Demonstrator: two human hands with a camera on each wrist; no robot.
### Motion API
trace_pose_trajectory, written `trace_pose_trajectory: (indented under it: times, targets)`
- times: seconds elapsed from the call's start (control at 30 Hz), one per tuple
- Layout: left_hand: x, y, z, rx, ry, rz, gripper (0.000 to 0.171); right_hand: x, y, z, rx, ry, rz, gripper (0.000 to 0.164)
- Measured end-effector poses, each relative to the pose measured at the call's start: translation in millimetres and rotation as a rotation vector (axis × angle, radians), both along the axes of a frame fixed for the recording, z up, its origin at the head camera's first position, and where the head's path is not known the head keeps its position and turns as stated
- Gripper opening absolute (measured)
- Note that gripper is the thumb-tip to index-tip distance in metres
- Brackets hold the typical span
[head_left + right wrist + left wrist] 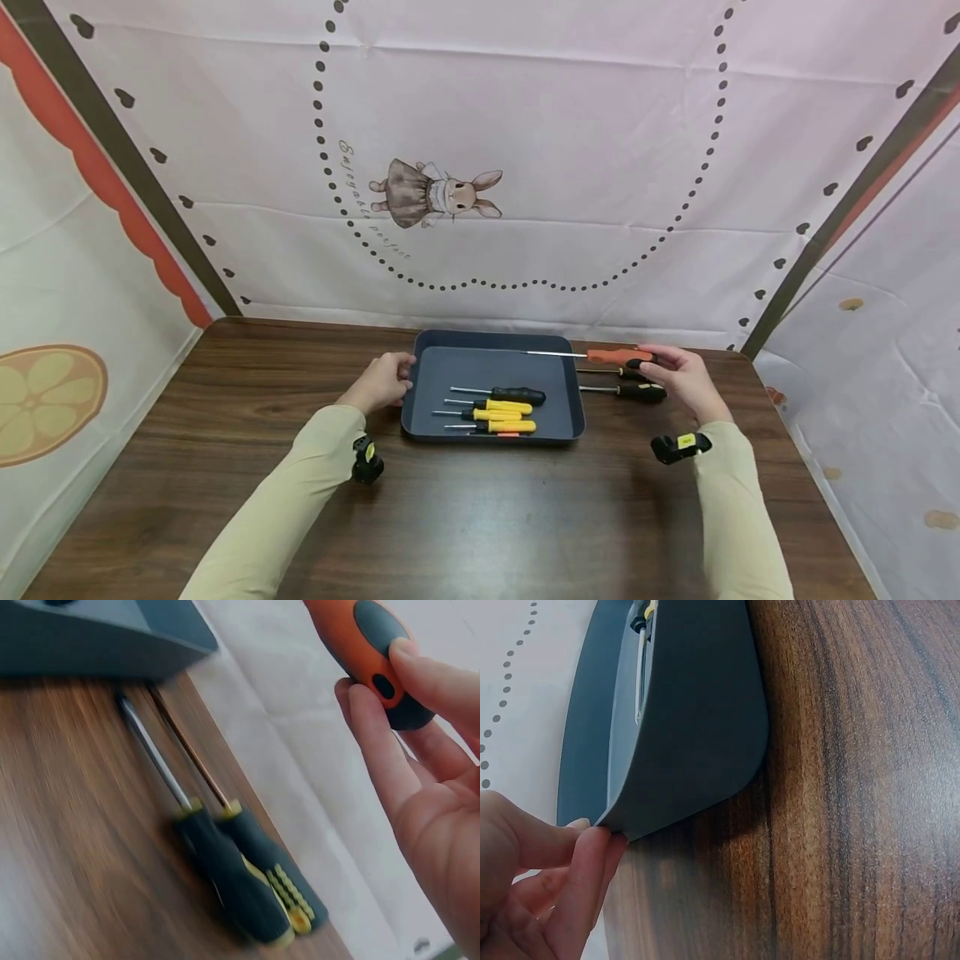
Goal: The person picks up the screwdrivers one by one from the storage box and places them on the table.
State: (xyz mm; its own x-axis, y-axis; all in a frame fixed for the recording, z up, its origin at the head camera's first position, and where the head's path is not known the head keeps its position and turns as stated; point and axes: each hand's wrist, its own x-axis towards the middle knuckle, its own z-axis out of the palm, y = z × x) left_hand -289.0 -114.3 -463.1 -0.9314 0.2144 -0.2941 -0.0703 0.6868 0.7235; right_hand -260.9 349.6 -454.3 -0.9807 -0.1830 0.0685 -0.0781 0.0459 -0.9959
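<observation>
Head: orange screwdriver pinched in right hand.

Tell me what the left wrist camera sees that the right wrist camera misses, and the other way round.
Only the left wrist view shows the left hand pinching the rim of the tray, and part of a yellow-and-black screwdriver inside it.

Only the right wrist view shows the right hand holding an orange-and-black screwdriver by its handle, above two dark-handled screwdrivers.

Both show some of the tray, the wooden table and the white cloth.
</observation>
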Motion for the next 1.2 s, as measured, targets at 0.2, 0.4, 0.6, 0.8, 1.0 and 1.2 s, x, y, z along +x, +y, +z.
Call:
trace_pose_trajectory:
  times: [0.2,0.4,0.6,0.8,1.0,1.2]
  targets:
    - [1.7,-2.9,1.9,0.035,0.009,-0.019,0.044,13.4,32.4,-4.9,0.129,-0.008,-0.03,0.035]
    - [3.1,-0.2,4.1,0.022,0.002,-0.013,0.046,26.4,48.6,-2.2,0.306,-0.06,-0.104,0.043]
    - [1.7,1.1,3.1,0.01,0.016,-0.019,0.047,40.8,56.9,7.0,0.359,-0.125,-0.147,0.042]
    - [0.6,0.9,2.8,0.009,0.008,-0.023,0.046,49.2,70.1,3.6,0.254,-0.189,-0.156,0.029]
    - [0.3,1.7,3.4,0.0,0.005,-0.022,0.046,49.2,85.2,-9.3,0.207,-0.214,-0.165,0.025]
    - [0.2,1.5,3.5,-0.008,0.013,-0.02,0.046,43.9,95.4,-30.8,0.106,-0.219,-0.125,0.026]
